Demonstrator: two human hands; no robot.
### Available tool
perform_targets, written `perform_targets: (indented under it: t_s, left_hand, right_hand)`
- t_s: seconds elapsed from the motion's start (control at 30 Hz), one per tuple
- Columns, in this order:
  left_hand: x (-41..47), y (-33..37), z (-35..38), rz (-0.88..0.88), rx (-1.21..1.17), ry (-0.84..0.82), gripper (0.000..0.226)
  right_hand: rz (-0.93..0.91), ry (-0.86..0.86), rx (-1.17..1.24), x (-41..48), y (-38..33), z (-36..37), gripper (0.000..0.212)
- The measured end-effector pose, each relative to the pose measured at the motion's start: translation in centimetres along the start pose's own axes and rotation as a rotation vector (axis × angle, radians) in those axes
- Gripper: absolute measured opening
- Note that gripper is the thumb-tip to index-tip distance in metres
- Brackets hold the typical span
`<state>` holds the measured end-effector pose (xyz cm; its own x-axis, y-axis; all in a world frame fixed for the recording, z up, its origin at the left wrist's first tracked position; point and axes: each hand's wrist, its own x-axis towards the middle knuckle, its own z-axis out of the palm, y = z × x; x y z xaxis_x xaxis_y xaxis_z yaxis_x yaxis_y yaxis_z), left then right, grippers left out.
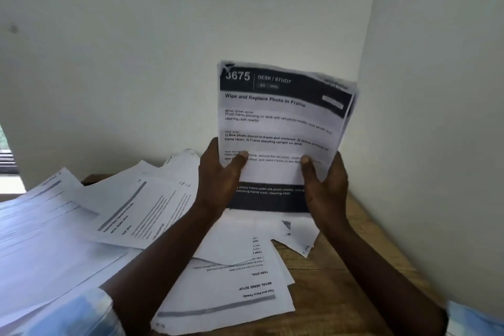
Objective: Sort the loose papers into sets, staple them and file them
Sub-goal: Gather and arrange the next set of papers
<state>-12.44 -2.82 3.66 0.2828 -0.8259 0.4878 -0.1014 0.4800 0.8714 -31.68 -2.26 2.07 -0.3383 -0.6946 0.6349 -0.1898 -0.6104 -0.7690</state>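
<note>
Sheaf of sheets (283, 123) headed "3675 DESK / STUDY, Wipe and Replace Photo in Frame", upright, left hand (218, 174) and right hand (324, 180) thumbs and fingers clamped on lower edges, loose papers (136, 210) strewn over wooden desk (341, 275)

I face a plain pale wall (136, 63), which meets a second wall (436, 117) on my right in a corner. A wooden desk (341, 267) sits pushed into that corner, its far edge against the wall ahead and its right edge along the side wall. At the far left a window (5, 144) with dark slats lets in daylight. A small dark smudge (12, 28) marks the wall high on the left.
</note>
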Motion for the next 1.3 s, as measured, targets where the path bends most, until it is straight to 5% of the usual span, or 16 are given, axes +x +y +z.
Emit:
perform_targets:
  t_s: [0.33,0.57,0.83,1.07,1.3]
  left_hand:
    - [-1.1,-3.0,-0.1,-0.054,0.195,-0.154,0.033]
    - [-0.9,-3.1,-1.8,-0.517,0.208,-0.449,0.017]
    - [-0.8,-5.6,-1.4,-0.360,0.118,-0.325,0.043]
    - [-1.2,-6.3,-1.2,-0.314,0.200,-0.252,0.019]
    - [-0.3,-6.1,-3.3,-0.445,-0.128,-0.528,0.035]
  right_hand:
    - [0.054,0.073,-0.145,-1.2,2.9,-1.1,0.023]
    - [0.123,0.244,-0.169,0.7,4.1,-1.3,0.031]
    - [0.149,0.221,-0.150,0.1,5.8,-1.2,0.035]
    - [0.134,0.187,-0.131,-0.3,6.3,-0.7,0.027]
    - [0.261,0.251,-0.045,0.9,8.1,-1.7,0.023]
